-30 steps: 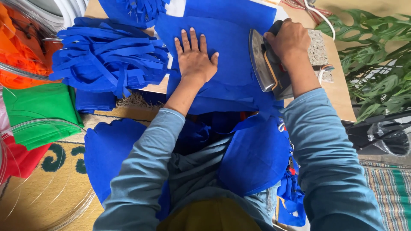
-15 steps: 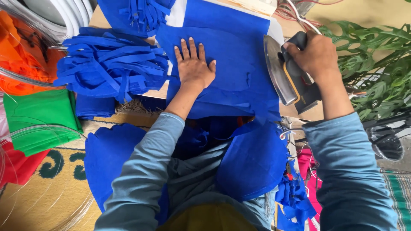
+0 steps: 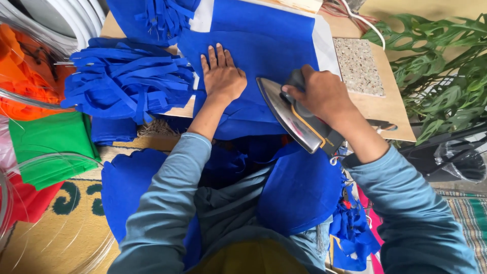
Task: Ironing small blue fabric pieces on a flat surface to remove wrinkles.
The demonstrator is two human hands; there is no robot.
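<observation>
Wooden board (image 3: 378, 109) is carrying one blue fabric sheet (image 3: 264, 50); the left hand (image 3: 220, 76) is lying flat on it, fingers spread, while the right hand (image 3: 322, 94) is gripping one tilted clothes iron (image 3: 297, 119) at the sheet's near edge.

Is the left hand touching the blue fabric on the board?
Touching. The head view shows the left hand pressed flat, palm down, on the blue fabric, with no gap under the fingers, while the right hand grips the iron.
</observation>
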